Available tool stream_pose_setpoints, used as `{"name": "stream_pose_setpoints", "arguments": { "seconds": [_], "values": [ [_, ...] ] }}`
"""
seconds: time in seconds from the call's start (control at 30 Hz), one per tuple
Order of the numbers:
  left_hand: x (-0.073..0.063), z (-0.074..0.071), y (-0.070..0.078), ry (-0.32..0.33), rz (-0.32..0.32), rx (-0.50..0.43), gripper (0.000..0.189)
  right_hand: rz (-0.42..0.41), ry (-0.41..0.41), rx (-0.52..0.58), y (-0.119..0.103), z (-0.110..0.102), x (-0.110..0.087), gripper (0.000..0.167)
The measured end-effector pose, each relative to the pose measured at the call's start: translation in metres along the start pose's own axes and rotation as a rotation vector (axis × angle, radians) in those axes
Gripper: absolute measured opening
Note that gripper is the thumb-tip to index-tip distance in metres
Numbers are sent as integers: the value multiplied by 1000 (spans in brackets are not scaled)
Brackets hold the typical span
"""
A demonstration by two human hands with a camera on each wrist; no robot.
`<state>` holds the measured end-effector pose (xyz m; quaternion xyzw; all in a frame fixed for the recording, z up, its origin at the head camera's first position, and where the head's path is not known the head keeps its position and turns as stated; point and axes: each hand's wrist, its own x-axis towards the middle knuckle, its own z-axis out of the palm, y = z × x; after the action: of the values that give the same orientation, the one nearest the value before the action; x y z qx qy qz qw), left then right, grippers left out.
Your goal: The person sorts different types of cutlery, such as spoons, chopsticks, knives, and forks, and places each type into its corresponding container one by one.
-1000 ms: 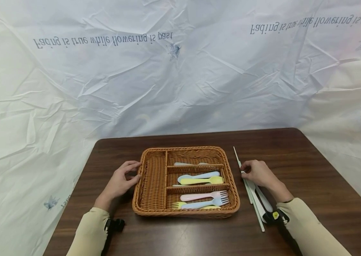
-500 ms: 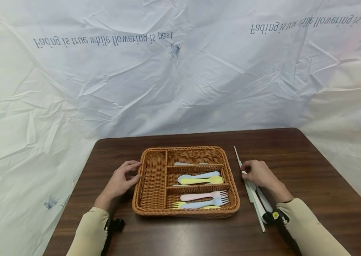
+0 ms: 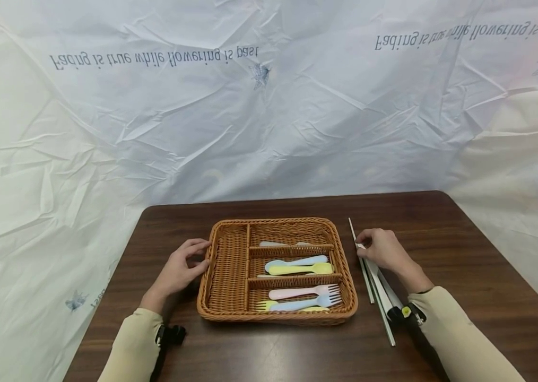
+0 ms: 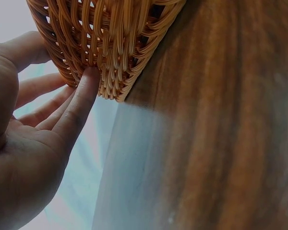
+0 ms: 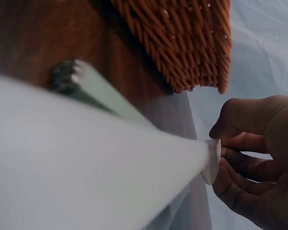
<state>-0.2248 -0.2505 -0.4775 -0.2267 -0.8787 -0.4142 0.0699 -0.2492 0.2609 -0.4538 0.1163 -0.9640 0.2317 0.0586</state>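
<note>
My left hand (image 3: 178,270) touches the left side of a brown wicker cutlery basket (image 3: 205,302). In the left wrist view its fairly straight fingers lie against the woven wall. To the right of the basket, my right hand (image 3: 385,252) pinches a white utensil (image 3: 380,284) near its far end. Up close in the right wrist view, this utensil (image 5: 105,158) narrows toward the fingertips and ends in a small flared piece; its exact kind is unclear. Pale green chopsticks (image 3: 385,321) lie beside it. Another white utensil (image 3: 392,294) is partly hidden under my wrist.
Blue and yellow spoons (image 3: 300,269) lie in the basket's middle compartment. Pink, blue and yellow forks (image 3: 304,303) fill the front one, and pale pieces (image 3: 274,244) show in the back one. White printed cloth (image 3: 269,132) hangs behind the dark wooden table (image 3: 269,355).
My right hand has shifted slightly away from me and to the left, and the white utensil has moved with it. The left hand and basket stay put.
</note>
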Motion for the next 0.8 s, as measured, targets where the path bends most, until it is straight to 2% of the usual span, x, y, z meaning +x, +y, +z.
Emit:
{"name": "stream_pose_setpoints", "arguments": {
  "seconds": [0.43, 0.8],
  "values": [
    [-1, -1, 0, -4, -3, -12, 43, -17, -16, 30, -15, -12, 16, 22],
    [0, -1, 0, -5, -7, -13, 44, -85, 8, 57, -34, -19, 31, 23]
  ]
}}
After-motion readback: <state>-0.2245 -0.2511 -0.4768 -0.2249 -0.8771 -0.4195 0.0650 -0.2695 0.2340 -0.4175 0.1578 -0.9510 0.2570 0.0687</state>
